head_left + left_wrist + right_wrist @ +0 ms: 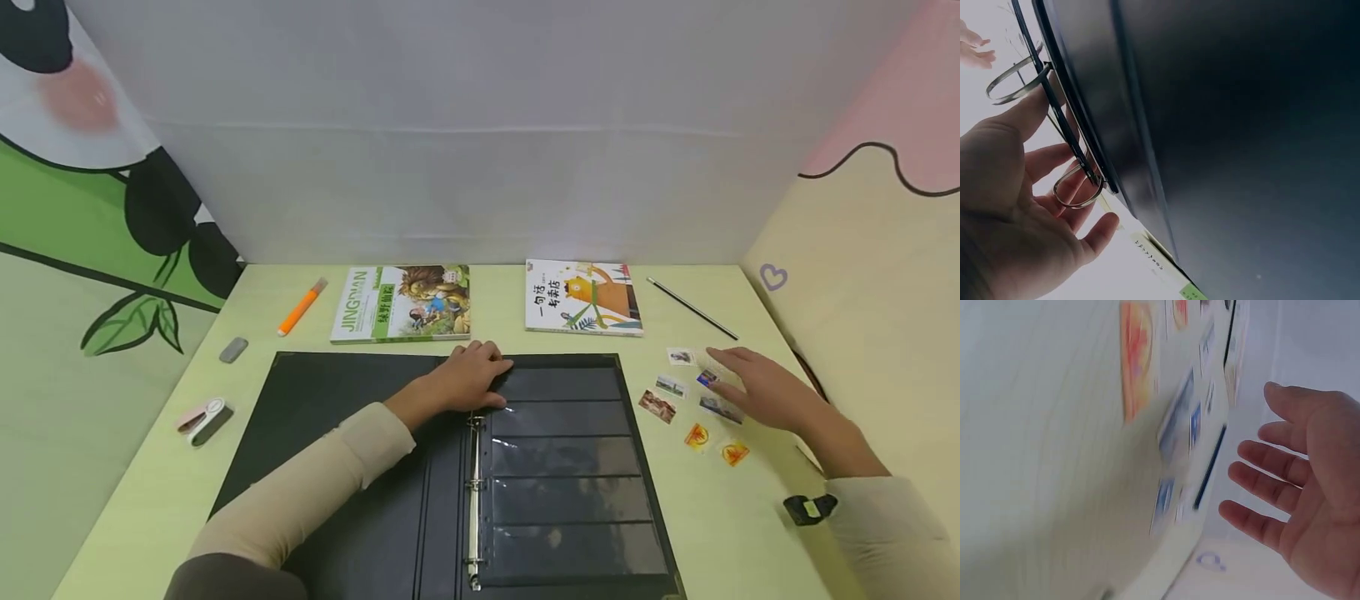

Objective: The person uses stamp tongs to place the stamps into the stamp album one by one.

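Observation:
A black ring-binder stamp album (pixel 360 517) lies open, its pocket page (pixel 570 500) of clear strips on the right side. My left hand (pixel 468 377) rests at the top of that page by the rings, fingers spread loosely near the top edge. In the left wrist view the metal rings (pixel 1079 205) overlap the left hand's fingers. Over the small stamps on the right, my right hand (pixel 772 390) hovers with fingers extended and nothing held. Among them are a brown stamp (pixel 657 406) and an orange stamp (pixel 697 436); the hand partly covers a blue one (pixel 707 378).
Two picture books, a green-and-white one (pixel 401 304) and a white one (pixel 583 297), lie behind the album. A dark pencil (pixel 692 308) is at the back right. On the left are an orange marker (pixel 302 307), a grey eraser (pixel 233 350) and a small hole punch (pixel 206 421).

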Demonstrator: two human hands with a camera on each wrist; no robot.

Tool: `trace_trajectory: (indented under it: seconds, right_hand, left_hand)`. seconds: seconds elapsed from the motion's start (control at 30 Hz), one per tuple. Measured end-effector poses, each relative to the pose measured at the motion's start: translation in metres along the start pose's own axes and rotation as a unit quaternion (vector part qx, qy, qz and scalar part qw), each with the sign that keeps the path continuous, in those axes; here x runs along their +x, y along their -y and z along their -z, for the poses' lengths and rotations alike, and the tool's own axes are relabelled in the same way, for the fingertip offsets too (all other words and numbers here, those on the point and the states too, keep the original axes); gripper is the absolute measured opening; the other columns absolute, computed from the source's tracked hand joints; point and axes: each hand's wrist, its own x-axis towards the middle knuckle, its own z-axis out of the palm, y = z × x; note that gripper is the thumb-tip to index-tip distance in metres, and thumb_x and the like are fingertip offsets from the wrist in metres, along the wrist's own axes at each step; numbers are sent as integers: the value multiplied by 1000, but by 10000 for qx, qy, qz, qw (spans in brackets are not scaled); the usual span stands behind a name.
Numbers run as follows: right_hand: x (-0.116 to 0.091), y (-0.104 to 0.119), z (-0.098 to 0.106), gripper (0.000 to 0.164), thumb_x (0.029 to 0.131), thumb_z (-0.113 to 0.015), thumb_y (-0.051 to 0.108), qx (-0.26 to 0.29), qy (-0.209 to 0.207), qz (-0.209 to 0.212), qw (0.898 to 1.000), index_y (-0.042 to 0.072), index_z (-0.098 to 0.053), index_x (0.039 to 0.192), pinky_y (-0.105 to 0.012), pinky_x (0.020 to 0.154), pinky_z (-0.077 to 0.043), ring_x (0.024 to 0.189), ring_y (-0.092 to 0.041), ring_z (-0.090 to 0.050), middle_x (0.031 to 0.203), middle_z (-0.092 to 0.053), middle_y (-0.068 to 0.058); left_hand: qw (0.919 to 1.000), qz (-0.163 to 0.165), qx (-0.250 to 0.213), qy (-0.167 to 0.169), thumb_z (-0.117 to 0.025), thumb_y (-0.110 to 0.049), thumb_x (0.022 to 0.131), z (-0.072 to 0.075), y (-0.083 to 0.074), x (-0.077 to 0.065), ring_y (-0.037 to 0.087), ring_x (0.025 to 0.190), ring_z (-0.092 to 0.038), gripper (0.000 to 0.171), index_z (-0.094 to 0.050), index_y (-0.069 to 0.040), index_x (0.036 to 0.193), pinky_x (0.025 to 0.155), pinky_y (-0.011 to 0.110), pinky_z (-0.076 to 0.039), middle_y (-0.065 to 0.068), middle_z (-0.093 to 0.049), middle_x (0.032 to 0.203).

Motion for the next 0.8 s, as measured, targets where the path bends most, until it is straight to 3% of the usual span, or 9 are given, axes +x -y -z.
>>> trace_trajectory:
  seconds: [0.17, 0.3, 0.4, 0.8]
  right_hand:
    - [-30, -28, 5, 54, 94, -60, 25, -12, 2, -231, 9997, -8, -47, 135, -48, 77, -52, 95, -34, -62, 115, -59, -25]
    - [-50, -43, 2, 53, 94, -61, 25, 69, 363, -493, 9981, -9, -50, 132, -29, 63, -48, 79, -12, -59, 97, -65, -8]
    - [-63, -50, -1, 53, 93, -62, 27, 140, 647, -744, 9950, -9, -51, 130, -24, 59, -43, 73, -3, -52, 89, -65, 2]
    - [-94, -69, -9, 75, 82, -70, 43, 250, 1276, -1386, 9818, -11, -49, 129, -32, 61, -45, 76, -15, -58, 86, -64, 0]
  left_hand:
    - [9999, 124, 98, -52, -62, -54, 87, -1, -2, 4, 24, 122, -44, 68, -44, -21, 144, 98, 48, -37, 4, -46, 137]
    - [9994, 189, 287, -95, -62, -55, 86, -4, -3, 6, 23, 123, -45, 67, -46, -22, 143, 100, 49, -36, 2, -48, 136]
    - [9987, 164, 441, -173, -61, -55, 85, -6, -3, 6, 22, 122, -46, 66, -48, -22, 141, 100, 48, -37, 2, -50, 135]
    - [9984, 255, 364, -336, -65, -55, 83, -4, -6, 5, 23, 120, -48, 66, -52, -21, 138, 99, 48, -40, 2, -53, 132]
